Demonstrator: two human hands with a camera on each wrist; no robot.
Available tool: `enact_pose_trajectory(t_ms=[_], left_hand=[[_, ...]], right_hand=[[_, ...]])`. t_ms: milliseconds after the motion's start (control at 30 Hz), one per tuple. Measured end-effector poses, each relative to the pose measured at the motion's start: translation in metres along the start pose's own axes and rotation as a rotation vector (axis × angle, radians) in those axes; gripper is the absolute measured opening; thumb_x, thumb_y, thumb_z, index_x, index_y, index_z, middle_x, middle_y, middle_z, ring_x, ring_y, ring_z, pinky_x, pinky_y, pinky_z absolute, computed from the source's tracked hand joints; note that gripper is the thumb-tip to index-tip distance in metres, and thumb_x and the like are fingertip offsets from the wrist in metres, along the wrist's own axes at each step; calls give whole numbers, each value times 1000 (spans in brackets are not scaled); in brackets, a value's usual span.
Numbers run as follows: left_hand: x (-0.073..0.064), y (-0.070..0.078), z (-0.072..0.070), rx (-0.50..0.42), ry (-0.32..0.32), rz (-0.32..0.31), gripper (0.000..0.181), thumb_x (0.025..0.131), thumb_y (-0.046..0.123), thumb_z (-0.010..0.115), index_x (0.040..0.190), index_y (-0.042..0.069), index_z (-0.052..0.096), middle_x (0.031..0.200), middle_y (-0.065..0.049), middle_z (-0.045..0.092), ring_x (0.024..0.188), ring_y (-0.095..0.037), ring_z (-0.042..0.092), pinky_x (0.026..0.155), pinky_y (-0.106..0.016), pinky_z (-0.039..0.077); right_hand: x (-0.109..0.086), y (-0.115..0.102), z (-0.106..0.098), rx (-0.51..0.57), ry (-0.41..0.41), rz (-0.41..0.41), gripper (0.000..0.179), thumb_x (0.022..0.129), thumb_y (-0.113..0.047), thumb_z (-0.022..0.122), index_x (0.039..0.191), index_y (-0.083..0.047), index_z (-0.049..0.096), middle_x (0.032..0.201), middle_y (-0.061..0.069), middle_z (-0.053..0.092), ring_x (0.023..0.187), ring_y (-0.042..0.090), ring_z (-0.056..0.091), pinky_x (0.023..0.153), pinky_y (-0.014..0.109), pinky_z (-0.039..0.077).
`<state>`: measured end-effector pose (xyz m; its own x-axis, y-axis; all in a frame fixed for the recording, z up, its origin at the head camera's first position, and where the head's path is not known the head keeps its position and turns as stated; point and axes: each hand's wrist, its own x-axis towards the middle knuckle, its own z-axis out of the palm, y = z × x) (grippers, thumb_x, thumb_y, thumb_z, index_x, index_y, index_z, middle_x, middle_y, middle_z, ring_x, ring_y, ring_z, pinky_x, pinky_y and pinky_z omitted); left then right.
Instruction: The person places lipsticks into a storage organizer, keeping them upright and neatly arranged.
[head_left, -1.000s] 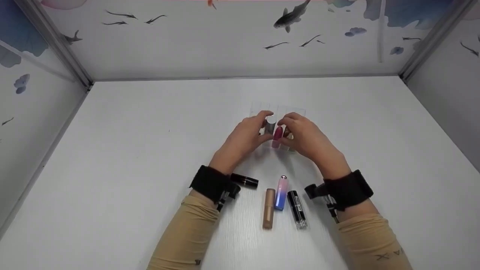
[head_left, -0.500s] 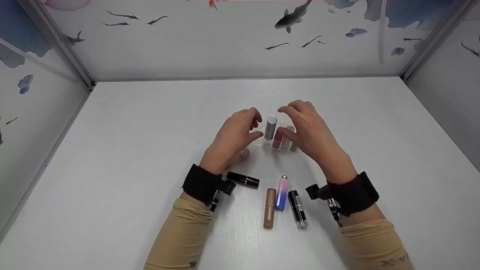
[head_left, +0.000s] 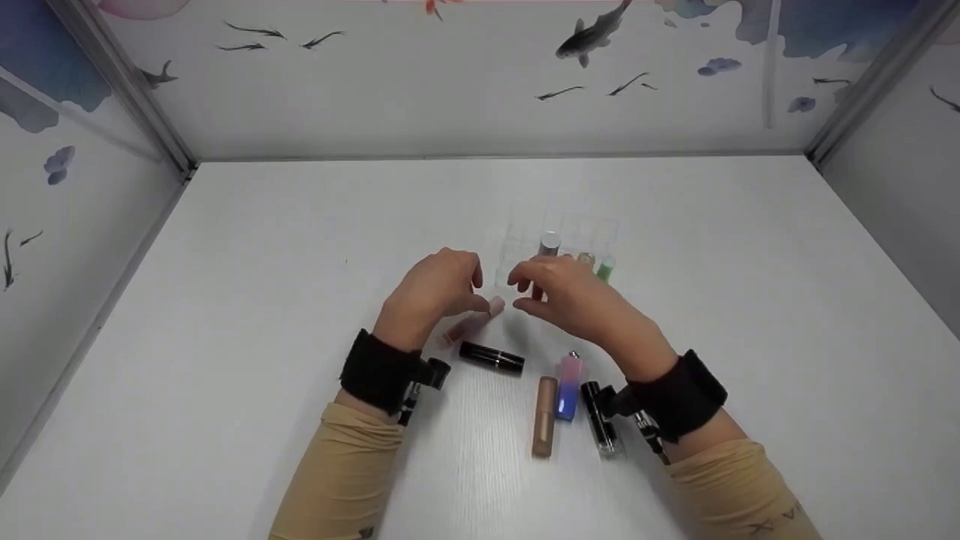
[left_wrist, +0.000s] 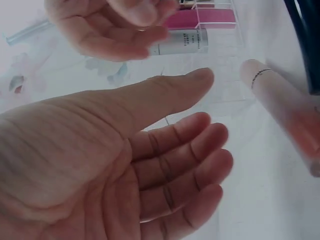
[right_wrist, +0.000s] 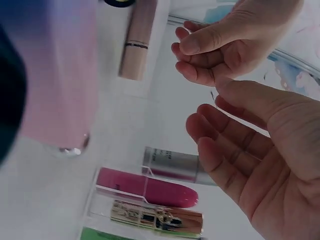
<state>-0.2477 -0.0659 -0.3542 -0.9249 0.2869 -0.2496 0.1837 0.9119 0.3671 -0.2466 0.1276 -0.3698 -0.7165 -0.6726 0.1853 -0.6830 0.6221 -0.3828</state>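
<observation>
My left hand (head_left: 435,289) hovers over the table with relaxed fingers and holds nothing. Just beside it lies a pale pink lip gloss-like tube (left_wrist: 280,102) with a reddish end. My right hand (head_left: 574,296), fingers loosely bent and holding nothing, is in front of a clear divided organizer (head_left: 514,240). A silver tube (right_wrist: 172,164) stands in it, beside a magenta lipstick tube (right_wrist: 145,187), a gold one (right_wrist: 157,217) and a green one (right_wrist: 102,234). In the head view, my right hand hides the magenta tube and part of the silver one.
On the white table lie a black lipstick tube (head_left: 491,358), a bronze tube (head_left: 545,416), a pink-and-blue tube (head_left: 569,386) and a black tube with a clear end (head_left: 598,416). Printed panels (head_left: 450,90) border the table at the back and sides.
Both hands have come away from the silver tube, which stays in the organizer. My left hand moved left and nearer to me; my right hand, after lifting away, came left and nearer.
</observation>
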Motion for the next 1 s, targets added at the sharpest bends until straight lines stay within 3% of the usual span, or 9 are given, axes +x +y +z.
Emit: enact_pose_trajectory(t_ms=[133,267,400,567,767,1000], left_hand=[[2,1,6,13,-56,-36,40,85,39,65,104,5,63,99,-6,65,86,-20,59,76,-35,49],[5,1,11,15,-107,-44,32,88,35,61,89,4,67,80,-8,68,67,-16,56,60,-29,45],[7,-1,16,10,-112,-5,23,87,23,61,75,5,66,56,-5,59,48,-12,50,48,-24,38],[7,-2,18,-24,-98,49,24,91,25,57,78,5,63,50,-2,52,44,-11,46,46,-23,36],[6,0,9,-42,-52,138,18,91,24,59,98,7,61,69,-3,60,59,-12,52,59,-24,40],[7,3,-1,-136,89,252,25,94,32,55,106,12,60,91,-1,66,71,-13,59,65,-27,47]], right_hand=[[2,0,6,37,-100,-4,31,85,-11,69,114,-3,62,109,14,66,88,24,66,78,35,54],[3,-1,8,68,-162,-3,38,86,-10,67,122,-1,58,120,15,62,95,26,66,84,38,53],[2,0,10,88,-228,30,43,88,-11,65,128,0,53,128,17,58,102,28,65,91,39,50],[2,3,12,93,-255,49,43,89,-9,62,129,3,51,129,18,56,105,30,63,95,41,48],[6,4,12,158,-130,61,31,89,-1,59,119,3,59,115,16,65,102,29,66,89,40,52],[8,1,4,132,230,95,16,91,-9,62,103,-4,71,98,9,72,89,19,68,76,35,55]])
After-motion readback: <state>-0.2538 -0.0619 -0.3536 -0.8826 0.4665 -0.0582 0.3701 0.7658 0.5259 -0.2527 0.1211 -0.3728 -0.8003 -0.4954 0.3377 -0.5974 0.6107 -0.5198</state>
